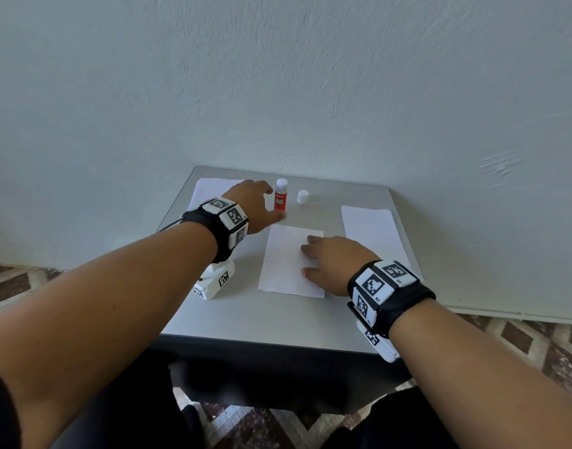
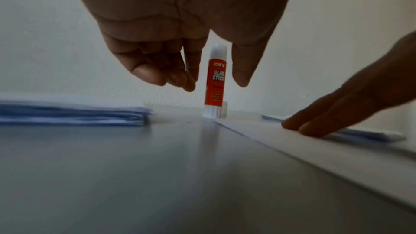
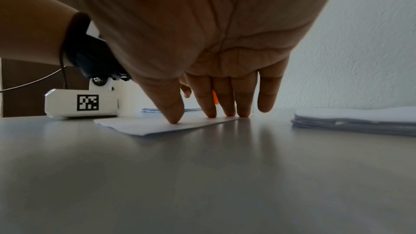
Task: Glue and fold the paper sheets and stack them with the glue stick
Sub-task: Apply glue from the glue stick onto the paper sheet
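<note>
On the grey table (image 1: pixel 246 322), right hand (image 1: pixel 331 262) presses flat on the centre sheet (image 1: pixel 284 257); left hand (image 1: pixel 252 202), fingers parted, brackets the uncapped glue stick (image 1: pixel 280 195) without contact; next: grasp it, apply glue.

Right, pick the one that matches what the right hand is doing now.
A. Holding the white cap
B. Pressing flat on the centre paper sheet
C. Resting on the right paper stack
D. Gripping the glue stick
B: the right hand lies with straight fingers on the centre paper sheet, while the glue stick stands upright by the left hand.
</note>
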